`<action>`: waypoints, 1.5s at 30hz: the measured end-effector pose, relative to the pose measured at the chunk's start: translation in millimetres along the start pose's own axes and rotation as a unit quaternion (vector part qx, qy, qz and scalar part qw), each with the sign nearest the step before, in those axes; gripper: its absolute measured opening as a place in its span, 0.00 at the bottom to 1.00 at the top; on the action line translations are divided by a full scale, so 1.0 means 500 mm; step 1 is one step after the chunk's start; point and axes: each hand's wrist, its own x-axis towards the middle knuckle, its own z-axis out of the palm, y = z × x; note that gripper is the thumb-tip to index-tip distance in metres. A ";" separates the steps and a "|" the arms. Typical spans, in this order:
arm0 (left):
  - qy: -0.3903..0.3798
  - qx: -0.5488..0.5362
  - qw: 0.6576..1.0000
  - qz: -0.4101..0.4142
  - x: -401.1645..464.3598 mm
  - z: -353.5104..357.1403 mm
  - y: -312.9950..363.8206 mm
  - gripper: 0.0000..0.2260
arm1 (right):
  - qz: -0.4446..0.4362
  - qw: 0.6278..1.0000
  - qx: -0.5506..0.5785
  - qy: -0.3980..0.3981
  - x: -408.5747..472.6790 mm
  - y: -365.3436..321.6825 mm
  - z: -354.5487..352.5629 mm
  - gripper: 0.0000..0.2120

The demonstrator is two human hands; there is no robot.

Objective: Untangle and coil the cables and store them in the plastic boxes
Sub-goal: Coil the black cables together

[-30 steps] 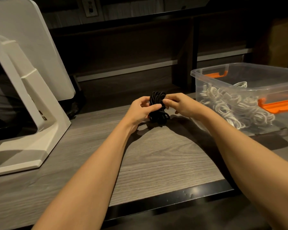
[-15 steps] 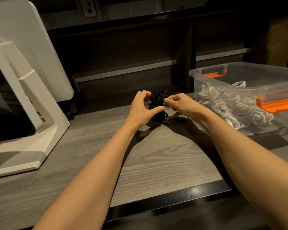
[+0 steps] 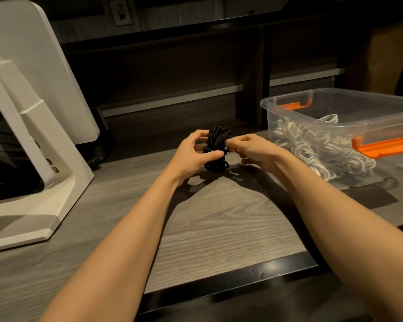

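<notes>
Head view: a black cable bundle stands upright at about twelve o'clock from the picture's centre, held above a grey wood-grain desk by both hands. The left hand grips it from nine o'clock, thumb laid across the front of the middle wraps and fingers curled behind the coil, where their tips are hidden. The right hand pinches the bundle's waist from three o'clock with thumb and forefinger; its other fingers curl underneath and are hard to make out. Whether the bundle's lower loops touch the desk cannot be told, since dark shadow merges with them. The cable's ends and plugs are not distinguishable in the black mass.

At two o'clock a clear plastic box with orange latches sits on the desk, cut off by the right edge. Coiled white cables lie inside, blurred through its wall. At nine o'clock a white monitor stand is cropped by the left edge. A wall outlet shows dimly at the top.
</notes>
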 end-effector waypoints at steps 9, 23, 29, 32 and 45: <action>0.010 0.008 1.000 -0.012 0.000 0.004 0.006 0.16 | -0.082 0.994 -0.073 0.018 0.013 0.004 0.022 0.13; 0.042 0.048 0.998 0.022 0.003 0.032 0.006 0.23 | -0.118 0.968 -0.163 0.150 0.032 0.016 0.027 0.08; 0.021 -0.113 0.991 -0.068 0.004 0.019 0.027 0.11 | -0.113 0.983 -0.112 0.088 0.025 0.015 0.025 0.05; 0.036 -0.129 0.989 -0.067 0.006 0.014 0.020 0.10 | -0.114 0.989 -0.063 0.071 0.025 0.016 0.023 0.03; 0.107 0.011 0.994 -0.002 0.013 0.029 0.014 0.07 | -0.122 0.990 -0.049 0.059 0.013 0.009 0.022 0.25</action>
